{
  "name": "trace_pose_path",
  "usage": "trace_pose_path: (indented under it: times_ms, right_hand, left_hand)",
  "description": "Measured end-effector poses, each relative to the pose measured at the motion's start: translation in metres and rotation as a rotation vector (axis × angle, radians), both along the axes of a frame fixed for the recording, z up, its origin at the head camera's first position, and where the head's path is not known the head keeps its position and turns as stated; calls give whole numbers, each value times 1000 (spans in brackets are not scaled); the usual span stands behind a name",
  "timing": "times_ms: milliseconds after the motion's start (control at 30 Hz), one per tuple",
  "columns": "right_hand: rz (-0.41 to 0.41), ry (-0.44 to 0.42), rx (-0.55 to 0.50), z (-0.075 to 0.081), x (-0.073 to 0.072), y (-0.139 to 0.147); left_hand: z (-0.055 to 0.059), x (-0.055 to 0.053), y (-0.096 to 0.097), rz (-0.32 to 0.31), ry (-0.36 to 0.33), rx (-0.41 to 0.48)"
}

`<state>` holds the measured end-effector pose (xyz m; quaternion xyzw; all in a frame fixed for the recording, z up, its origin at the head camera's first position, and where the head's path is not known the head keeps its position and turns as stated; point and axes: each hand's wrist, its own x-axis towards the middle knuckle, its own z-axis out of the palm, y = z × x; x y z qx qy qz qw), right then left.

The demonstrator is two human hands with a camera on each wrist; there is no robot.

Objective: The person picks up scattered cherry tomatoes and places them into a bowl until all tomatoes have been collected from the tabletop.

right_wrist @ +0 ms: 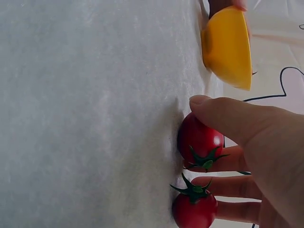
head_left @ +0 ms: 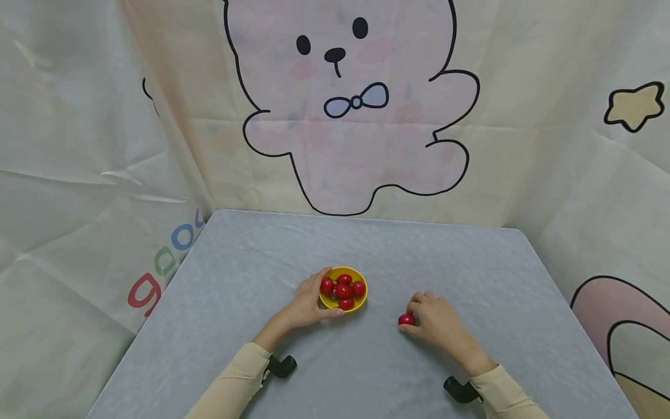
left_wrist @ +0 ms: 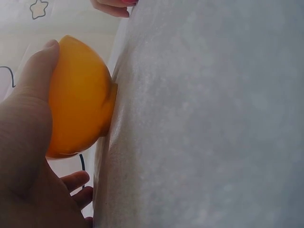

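A yellow bowl (left_wrist: 80, 99) stands on the table with several red cherry tomatoes (head_left: 342, 290) in it. My left hand (head_left: 307, 301) holds it from the left, thumb at the near side of the rim and fingers round the far side. To the right, my right hand (head_left: 437, 321) pinches a red cherry tomato (right_wrist: 202, 137) with a green stem between thumb and fingers, low at the tabletop. A second cherry tomato (right_wrist: 194, 209) sits beside it, close to the other fingers in the right wrist view; in the head view the hand hides it.
A grey-blue cloth covers the table (head_left: 251, 244). Behind it hangs a curtain (head_left: 523, 145) with a printed bear, and more printed cloth closes off both sides. Each wrist wears a black camera mount (head_left: 282, 366).
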<state>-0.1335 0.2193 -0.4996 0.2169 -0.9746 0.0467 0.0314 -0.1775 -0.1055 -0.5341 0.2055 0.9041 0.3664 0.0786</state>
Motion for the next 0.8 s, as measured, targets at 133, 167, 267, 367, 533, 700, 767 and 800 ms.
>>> trace_pose_path:
  times_ms: [133,167,267,367,533,700,767,800]
  right_hand:
    - [11,13,-10,-1,0,0]
    - [15,17,-13,-1,0,0]
    - [30,29,-17,0,-1,-1]
    - [42,35,-15,2,-2,-2]
    - [45,10,-6,5,-4,-3]
    - [43,1,-17,18,-11,-5]
    - [51,18,-10,25,-14,-6]
    - [56,24,-8,28,-16,-7]
  left_hand:
    - [0,0,0,0,-1,0]
    - [0,0,0,0,-3,0]
    - [0,0,1,2,-8,-1]
    - [0,0,0,4,-8,-3]
    - [-1,0,0,1,-5,-5]
    - [-1,0,-1,1,-3,-4]
    - [0,0,-1,2,-2,-2]
    - [0,1,-1,2,-3,-1]
